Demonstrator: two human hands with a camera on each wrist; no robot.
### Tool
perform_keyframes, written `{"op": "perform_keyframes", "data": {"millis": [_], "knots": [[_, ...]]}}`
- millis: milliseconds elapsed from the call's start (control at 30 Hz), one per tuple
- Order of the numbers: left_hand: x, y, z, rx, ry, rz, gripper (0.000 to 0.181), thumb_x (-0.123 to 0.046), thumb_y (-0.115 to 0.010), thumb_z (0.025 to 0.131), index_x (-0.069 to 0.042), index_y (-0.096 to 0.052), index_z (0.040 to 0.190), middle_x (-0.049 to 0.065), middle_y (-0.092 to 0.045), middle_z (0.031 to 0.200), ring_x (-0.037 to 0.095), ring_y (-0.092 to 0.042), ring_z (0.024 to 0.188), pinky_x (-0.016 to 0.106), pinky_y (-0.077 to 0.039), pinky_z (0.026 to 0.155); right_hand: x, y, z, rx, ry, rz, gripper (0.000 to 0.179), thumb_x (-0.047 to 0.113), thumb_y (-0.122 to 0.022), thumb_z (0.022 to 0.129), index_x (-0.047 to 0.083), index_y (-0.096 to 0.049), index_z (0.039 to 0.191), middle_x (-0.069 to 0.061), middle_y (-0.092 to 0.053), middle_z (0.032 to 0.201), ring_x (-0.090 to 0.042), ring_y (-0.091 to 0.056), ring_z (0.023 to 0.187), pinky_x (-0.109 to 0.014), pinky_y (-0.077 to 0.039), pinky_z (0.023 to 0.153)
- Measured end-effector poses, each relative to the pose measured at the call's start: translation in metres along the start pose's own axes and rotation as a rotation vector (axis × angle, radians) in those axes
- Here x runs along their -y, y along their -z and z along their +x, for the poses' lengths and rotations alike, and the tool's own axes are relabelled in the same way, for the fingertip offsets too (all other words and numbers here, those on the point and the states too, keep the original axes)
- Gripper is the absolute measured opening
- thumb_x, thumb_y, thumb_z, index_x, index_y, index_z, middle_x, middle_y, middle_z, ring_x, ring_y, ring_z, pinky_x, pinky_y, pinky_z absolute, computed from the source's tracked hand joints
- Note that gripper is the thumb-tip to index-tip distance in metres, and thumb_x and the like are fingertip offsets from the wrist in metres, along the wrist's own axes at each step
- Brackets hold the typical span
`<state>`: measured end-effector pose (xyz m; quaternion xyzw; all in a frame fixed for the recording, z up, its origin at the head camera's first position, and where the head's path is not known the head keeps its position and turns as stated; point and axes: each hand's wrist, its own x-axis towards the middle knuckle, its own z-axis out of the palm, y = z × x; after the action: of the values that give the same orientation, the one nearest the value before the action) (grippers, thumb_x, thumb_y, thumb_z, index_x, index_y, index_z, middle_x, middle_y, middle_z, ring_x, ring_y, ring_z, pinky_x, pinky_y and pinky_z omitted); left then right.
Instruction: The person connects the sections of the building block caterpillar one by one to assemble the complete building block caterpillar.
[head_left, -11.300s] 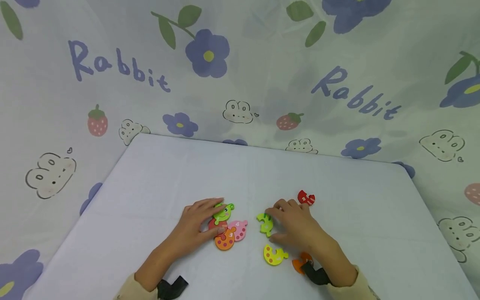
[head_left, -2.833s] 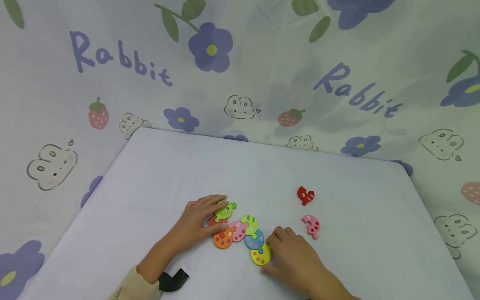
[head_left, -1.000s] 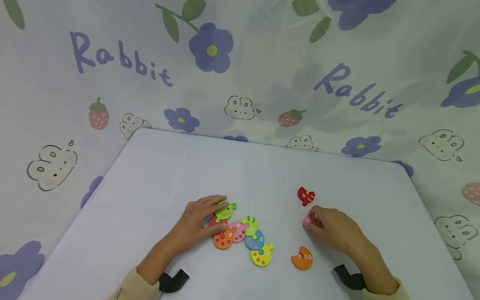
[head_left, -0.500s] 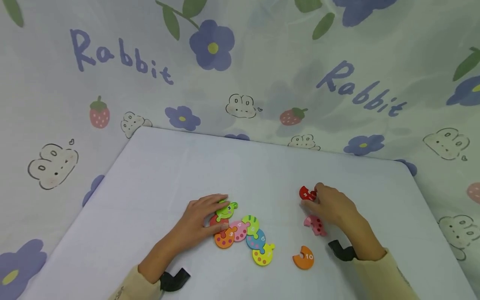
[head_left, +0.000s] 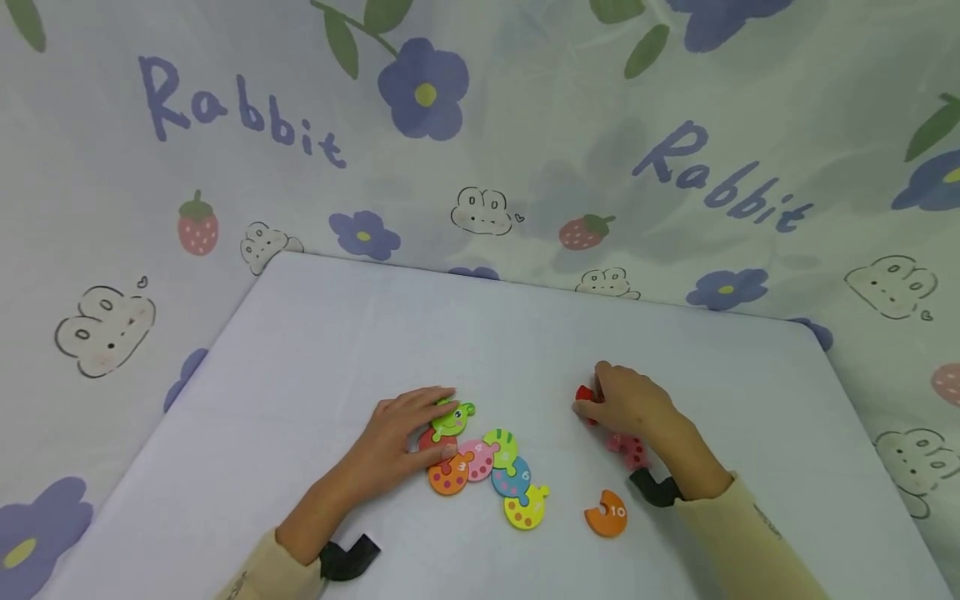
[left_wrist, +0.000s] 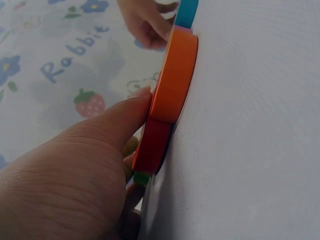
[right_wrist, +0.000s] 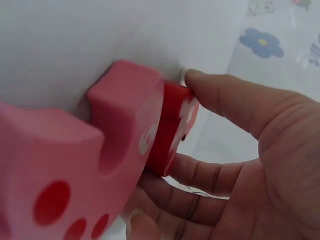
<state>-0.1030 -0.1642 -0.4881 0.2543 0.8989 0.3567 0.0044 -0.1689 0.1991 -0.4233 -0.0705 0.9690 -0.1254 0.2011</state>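
A chain of joined caterpillar puzzle pieces (head_left: pixel 487 467) lies on the white table (head_left: pixel 480 333): green head (head_left: pixel 452 417), red, orange, pink, green, blue and yellow segments. My left hand (head_left: pixel 397 437) rests flat on the head end, its thumb (left_wrist: pixel 117 117) against the orange piece (left_wrist: pixel 175 75) and red piece (left_wrist: pixel 152 145). My right hand (head_left: pixel 626 400) pinches the loose red piece (head_left: pixel 585 394) (right_wrist: pixel 172 130) with thumb and fingers. A loose pink piece (head_left: pixel 630 450) (right_wrist: pixel 75 165) lies just under that wrist. An orange piece marked 10 (head_left: pixel 607 512) lies nearer me.
A printed cloth with flowers, strawberries and the word Rabbit (head_left: pixel 480 133) hangs behind and round the table. The table's far edge (head_left: pixel 525 283) runs across the middle of the head view. Black wrist straps (head_left: pixel 345 558) show at both cuffs.
My right hand left the pink piece, went up to the red piece, took hold of it and has slid it a little to the left. The left hand has stayed on the chain.
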Motion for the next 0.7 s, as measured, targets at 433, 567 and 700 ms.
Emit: {"op": "perform_keyframes", "data": {"millis": [433, 567, 700], "knots": [[0.000, 0.000, 0.000, 0.003, 0.001, -0.001, 0.066, -0.047, -0.080, 0.092, -0.022, -0.061, 0.149, -0.005, -0.049, 0.159, 0.021, -0.039, 0.149, 0.054, -0.034, 0.103, -0.002, -0.011, -0.020, -0.055, 0.141, -0.128, 0.056, 0.024, -0.088, 0.084, 0.005, -0.062, 0.130, -0.011, -0.062, 0.111, -0.027, -0.059, 0.098, -0.047, -0.060, 0.081], [0.001, 0.000, 0.000, 0.004, 0.000, -0.002, 0.066, -0.048, -0.079, 0.092, -0.022, -0.061, 0.149, -0.005, -0.049, 0.159, 0.020, -0.038, 0.149, 0.054, -0.033, 0.103, 0.001, -0.015, -0.026, -0.070, 0.156, -0.150, 0.058, 0.026, -0.091, 0.082, 0.008, -0.064, 0.130, -0.010, -0.061, 0.111, -0.026, -0.058, 0.099, -0.045, -0.060, 0.079], [0.000, 0.000, 0.001, 0.011, 0.003, -0.018, 0.066, -0.048, -0.079, 0.092, -0.022, -0.060, 0.150, -0.007, -0.048, 0.159, 0.019, -0.037, 0.150, 0.052, -0.032, 0.104, 0.002, -0.016, -0.033, -0.097, 0.182, -0.150, 0.055, 0.024, -0.092, 0.080, 0.009, -0.066, 0.127, -0.008, -0.062, 0.109, -0.025, -0.059, 0.097, -0.042, -0.060, 0.078]]}}
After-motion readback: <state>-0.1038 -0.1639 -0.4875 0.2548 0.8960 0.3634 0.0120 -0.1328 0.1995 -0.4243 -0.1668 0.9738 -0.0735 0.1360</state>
